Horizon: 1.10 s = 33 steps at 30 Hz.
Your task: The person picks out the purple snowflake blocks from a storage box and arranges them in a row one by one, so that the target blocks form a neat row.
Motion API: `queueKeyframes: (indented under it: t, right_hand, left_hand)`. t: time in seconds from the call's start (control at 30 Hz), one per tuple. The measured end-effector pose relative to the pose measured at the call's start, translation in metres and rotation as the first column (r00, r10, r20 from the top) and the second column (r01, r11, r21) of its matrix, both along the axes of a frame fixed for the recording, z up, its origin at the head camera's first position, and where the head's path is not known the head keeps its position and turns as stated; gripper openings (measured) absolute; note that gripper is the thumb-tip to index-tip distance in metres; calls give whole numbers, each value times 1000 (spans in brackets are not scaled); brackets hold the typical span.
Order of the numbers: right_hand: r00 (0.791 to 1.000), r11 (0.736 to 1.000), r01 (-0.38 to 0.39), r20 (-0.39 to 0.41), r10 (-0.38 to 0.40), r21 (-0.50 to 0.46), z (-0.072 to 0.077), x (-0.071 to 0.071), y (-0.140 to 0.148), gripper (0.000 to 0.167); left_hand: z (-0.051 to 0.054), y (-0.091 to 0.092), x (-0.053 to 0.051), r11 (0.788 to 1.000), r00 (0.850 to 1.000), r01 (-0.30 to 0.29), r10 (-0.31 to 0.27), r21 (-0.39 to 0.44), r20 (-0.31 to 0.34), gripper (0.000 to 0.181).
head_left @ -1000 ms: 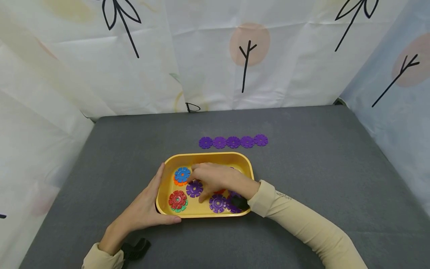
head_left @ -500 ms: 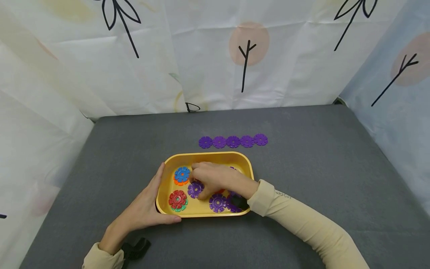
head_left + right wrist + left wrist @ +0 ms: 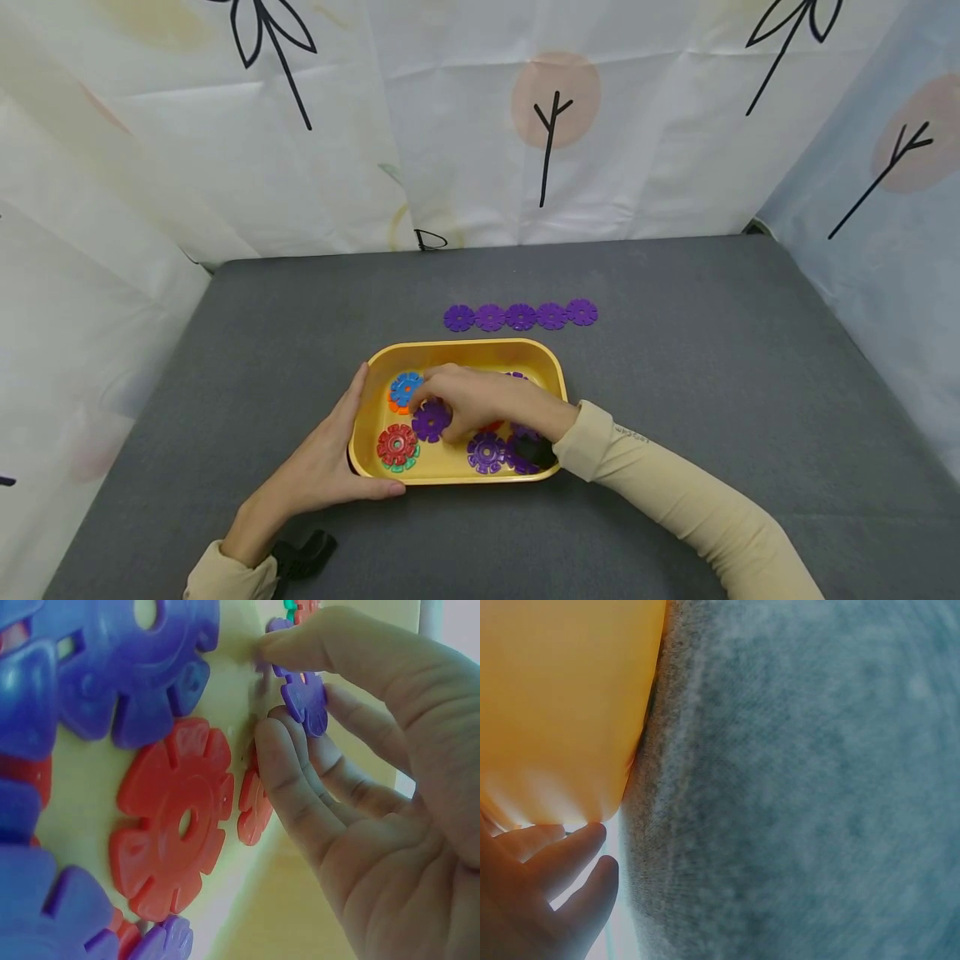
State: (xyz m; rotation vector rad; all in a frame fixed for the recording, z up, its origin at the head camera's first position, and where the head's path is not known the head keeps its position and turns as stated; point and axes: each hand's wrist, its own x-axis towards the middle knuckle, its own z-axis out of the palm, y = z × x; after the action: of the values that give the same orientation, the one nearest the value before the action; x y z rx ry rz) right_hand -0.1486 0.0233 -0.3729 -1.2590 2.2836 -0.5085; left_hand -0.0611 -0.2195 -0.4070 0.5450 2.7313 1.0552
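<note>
Reaching into a yellow tray [image 3: 487, 354], my right hand [image 3: 468, 400] pinches a purple flower-shaped disc [image 3: 431, 421] between thumb and fingers. In the right wrist view the purple disc [image 3: 306, 705] stands on edge between thumb and fingertips. My left hand [image 3: 330, 450] spans the tray's near left corner, thumb along the front wall, fingers against the left side. The left wrist view shows its straight, spread fingers [image 3: 577, 855] touching the tray's wall [image 3: 562, 712]. A blue disc [image 3: 406, 388] overlaps an orange one [image 3: 399, 408] in the tray; a red disc [image 3: 397, 445] overlaps a green one.
Several purple discs [image 3: 521, 317] lie in a row on the grey table [image 3: 675, 350] behind the tray. More purple discs [image 3: 487, 452] and a red disc [image 3: 176, 821] lie in the tray's right part, partly hidden by my right wrist. A printed cloth [image 3: 465, 125] hangs behind.
The purple disc at my right fingertips shifted slightly right, then left, and now shows a different tilt. My right fingers have moved a little left. My left hand and the tray look unmoved.
</note>
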Motion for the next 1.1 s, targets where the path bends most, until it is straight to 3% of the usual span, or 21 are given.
queueKeyframes:
  t: [0.53, 0.83, 1.1]
  right_hand:
    - [997, 998, 64, -40, -63, 29, 1, -2, 1, 47]
    - [993, 990, 114, -34, -117, -84, 10, -4, 5, 48]
    - [983, 975, 179, -24, -183, -129, 20, -6, 13, 51]
  left_hand:
    - [1, 0, 0, 1000, 1000, -3, 3, 8, 10, 146]
    - [0, 0, 0, 1000, 1000, 4, -4, -8, -10, 148]
    - [0, 0, 0, 1000, 1000, 3, -3, -1, -10, 147]
